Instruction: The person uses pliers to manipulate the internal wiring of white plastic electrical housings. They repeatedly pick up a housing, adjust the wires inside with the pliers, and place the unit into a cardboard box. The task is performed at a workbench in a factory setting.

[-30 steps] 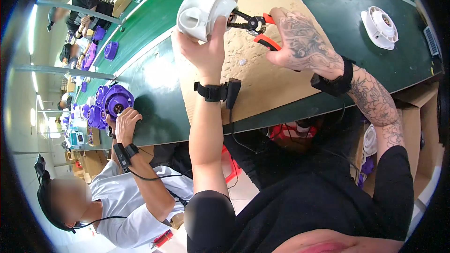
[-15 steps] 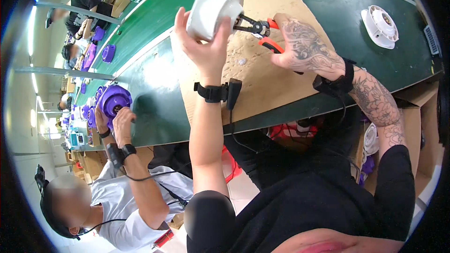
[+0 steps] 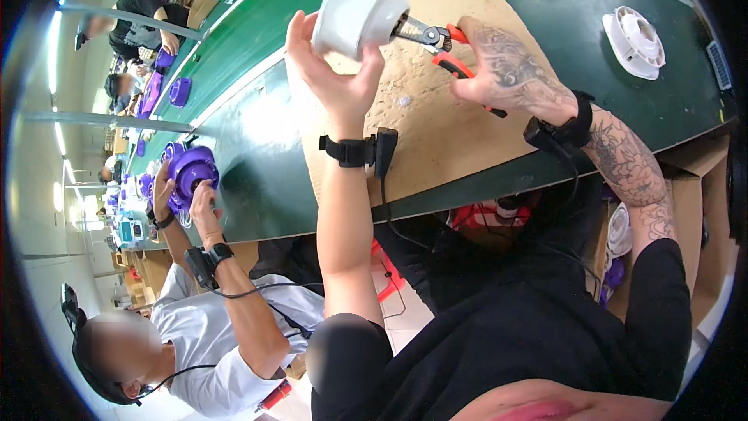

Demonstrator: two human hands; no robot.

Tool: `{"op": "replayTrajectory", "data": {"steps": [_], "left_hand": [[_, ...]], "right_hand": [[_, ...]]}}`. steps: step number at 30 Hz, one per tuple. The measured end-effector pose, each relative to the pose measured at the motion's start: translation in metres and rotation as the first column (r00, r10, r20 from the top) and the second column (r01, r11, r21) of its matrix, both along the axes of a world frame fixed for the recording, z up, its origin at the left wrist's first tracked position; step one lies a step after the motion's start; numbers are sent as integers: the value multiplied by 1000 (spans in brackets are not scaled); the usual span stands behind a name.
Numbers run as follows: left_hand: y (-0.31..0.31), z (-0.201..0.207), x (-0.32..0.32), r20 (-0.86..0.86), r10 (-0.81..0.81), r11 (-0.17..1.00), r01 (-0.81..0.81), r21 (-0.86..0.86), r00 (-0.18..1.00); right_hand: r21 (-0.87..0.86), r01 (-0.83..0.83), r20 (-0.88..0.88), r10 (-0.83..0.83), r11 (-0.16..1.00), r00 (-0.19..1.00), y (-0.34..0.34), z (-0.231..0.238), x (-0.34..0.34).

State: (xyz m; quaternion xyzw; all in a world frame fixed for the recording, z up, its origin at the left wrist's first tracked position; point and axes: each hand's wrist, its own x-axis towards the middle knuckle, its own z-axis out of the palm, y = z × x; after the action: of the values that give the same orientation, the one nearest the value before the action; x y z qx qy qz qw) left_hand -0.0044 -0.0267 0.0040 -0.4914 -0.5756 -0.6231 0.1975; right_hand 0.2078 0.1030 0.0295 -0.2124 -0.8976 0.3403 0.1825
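My left hand (image 3: 336,78) grips a white round plastic housing (image 3: 360,6) by its lower side, holding it tilted above the cardboard sheet (image 3: 421,129). In my right hand (image 3: 502,70) is a pair of pliers (image 3: 454,51) with orange and black handles; the handles are spread. The pliers' metal jaws reach into the open right end of the housing, and their tips are hidden inside it. A small clear scrap (image 3: 403,100) lies on the cardboard between my hands.
A second white housing (image 3: 634,43) stands on the green table (image 3: 561,23) at right. To my left a co-worker (image 3: 234,327) handles a purple housing (image 3: 192,174). Below the table's right edge are cardboard boxes (image 3: 676,210) with white and purple parts. A metal rail (image 3: 109,118) crosses the left.
The white housing has tipped up and shifted slightly up and right. The pliers have turned a little, their jaws angled more upward into the housing. The co-worker's hands have shifted slightly.
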Motion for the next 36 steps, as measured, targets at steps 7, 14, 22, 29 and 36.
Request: {"op": "replayTrajectory", "data": {"steps": [7,14,22,29,36], "left_hand": [[-2,-3,7,219,45,999,-48,7,975],[0,-18,-18,50,49,998,-46,-49,998],[3,-3,9,83,212,977,-214,11,974],[-4,-4,-1,145,102,992,-90,-88,984],[1,1,2,-34,167,980,-170,-106,985]], "right_hand": [[-641,-214,21,296,737,955,11,-1,-5],[-566,-269,-113,250,779,962,2,-12,-2],[100,-44,-36,48,994,998,1,-8,1],[-891,-363,-286,282,274,916,12,-38,1],[-424,-63,158,142,903,977,-3,2,-10]]}}
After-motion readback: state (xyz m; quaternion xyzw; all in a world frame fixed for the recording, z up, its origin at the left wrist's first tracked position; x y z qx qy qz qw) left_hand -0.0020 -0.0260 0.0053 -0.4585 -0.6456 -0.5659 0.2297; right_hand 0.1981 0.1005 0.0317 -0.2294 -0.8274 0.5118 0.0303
